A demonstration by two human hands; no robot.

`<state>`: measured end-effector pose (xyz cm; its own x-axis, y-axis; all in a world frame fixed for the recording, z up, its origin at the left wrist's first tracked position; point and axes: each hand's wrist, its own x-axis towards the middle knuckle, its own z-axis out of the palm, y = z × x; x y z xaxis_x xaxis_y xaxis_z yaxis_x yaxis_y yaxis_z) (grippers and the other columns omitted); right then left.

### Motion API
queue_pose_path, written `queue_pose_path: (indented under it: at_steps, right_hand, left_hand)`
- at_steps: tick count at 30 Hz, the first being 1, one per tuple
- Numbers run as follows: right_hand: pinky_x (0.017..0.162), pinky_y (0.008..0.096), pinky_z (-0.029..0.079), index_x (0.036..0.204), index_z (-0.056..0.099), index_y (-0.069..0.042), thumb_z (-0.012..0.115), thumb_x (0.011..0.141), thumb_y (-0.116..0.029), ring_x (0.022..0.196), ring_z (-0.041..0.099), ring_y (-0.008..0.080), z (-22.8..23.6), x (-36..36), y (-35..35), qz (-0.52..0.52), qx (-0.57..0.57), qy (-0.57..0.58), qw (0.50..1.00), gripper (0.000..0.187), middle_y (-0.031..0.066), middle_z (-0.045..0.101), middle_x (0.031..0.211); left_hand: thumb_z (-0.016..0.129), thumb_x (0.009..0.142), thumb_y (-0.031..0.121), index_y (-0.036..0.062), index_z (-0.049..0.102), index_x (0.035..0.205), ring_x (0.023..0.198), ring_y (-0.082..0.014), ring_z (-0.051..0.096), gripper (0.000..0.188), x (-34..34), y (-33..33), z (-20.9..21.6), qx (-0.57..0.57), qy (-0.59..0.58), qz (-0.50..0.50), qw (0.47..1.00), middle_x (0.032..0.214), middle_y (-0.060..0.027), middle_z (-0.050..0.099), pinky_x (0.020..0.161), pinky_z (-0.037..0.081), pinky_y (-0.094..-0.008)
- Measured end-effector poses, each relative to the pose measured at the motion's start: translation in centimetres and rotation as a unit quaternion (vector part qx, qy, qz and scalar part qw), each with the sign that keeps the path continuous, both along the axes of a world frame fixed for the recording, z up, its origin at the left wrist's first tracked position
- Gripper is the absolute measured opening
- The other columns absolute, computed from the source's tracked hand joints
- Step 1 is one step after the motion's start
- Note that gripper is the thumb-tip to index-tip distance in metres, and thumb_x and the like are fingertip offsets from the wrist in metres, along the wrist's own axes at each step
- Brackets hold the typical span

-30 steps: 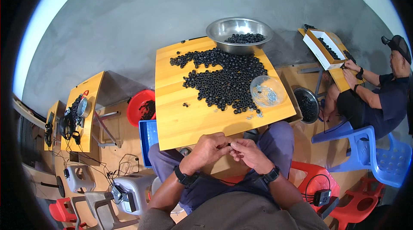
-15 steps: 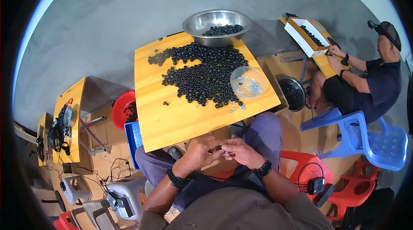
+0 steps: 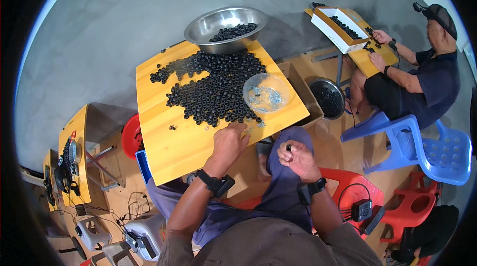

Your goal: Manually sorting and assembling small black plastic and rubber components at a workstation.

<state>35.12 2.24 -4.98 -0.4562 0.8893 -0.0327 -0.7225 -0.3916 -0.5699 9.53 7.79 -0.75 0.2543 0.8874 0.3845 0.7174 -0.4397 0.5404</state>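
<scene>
A small black piece (image 3: 288, 147) is pinched in the right hand (image 3: 301, 160), short of the near edge of the wooden table (image 3: 174, 161). The left hand (image 3: 228, 145) is placed at that edge; whether anything is gripped by it cannot be told. Silver bits (image 3: 266, 99) are held in a clear bowl (image 3: 268, 79) on the table's right side; black rings (image 3: 234, 32) are heaped in a steel basin (image 3: 206, 26) at its far edge. Half a second ago, the hands were brought together before the table; now they are parted.
</scene>
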Motion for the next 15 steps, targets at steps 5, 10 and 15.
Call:
queue_pose_path:
  at_steps: [5, 10, 15]
  right_hand:
    - [0.066, 0.0296, 0.041, 0.105, 0.064, 0.002, 0.064, 0.097, -0.025, 0.078, 0.049, 0.0152, -0.3, -0.1, 0.1, 0.008, 0.019, 0.019, 1.000, 0.028, 0.0022, 0.053, 0.079]
    - [0.066, 0.0290, 0.041, 0.104, 0.064, 0.001, 0.064, 0.097, -0.026, 0.077, 0.049, 0.0148, -0.5, 0.4, 0.2, 0.011, 0.030, 0.025, 0.999, 0.027, 0.0021, 0.052, 0.080]
    - [0.066, 0.0281, 0.041, 0.101, 0.063, 0.000, 0.063, 0.098, -0.027, 0.076, 0.048, 0.0135, -0.4, 0.4, 0.3, 0.011, 0.026, 0.028, 0.999, 0.027, 0.0017, 0.052, 0.080]
  left_hand:
    - [0.073, 0.082, 0.016, 0.0047, 0.072, 0.093, 0.072, -0.0338, 0.068, 0.015, 0.3, 1.3, -3.4, 0.007, 0.060, 0.025, 0.998, 0.081, -0.0157, 0.068, 0.067, 0.054, -0.0448]
    - [0.071, 0.085, 0.011, 0.0041, 0.071, 0.093, 0.066, -0.0313, 0.067, 0.010, -0.9, 0.3, -2.0, -0.027, -0.022, 0.044, 0.998, 0.076, -0.0160, 0.068, 0.062, 0.053, -0.0411]
    - [0.074, 0.082, 0.002, 0.0014, 0.073, 0.095, 0.057, -0.0159, 0.059, 0.013, -4.2, -0.7, 0.3, -0.112, -0.197, 0.092, 0.970, 0.071, -0.0086, 0.065, 0.055, 0.048, -0.0306]
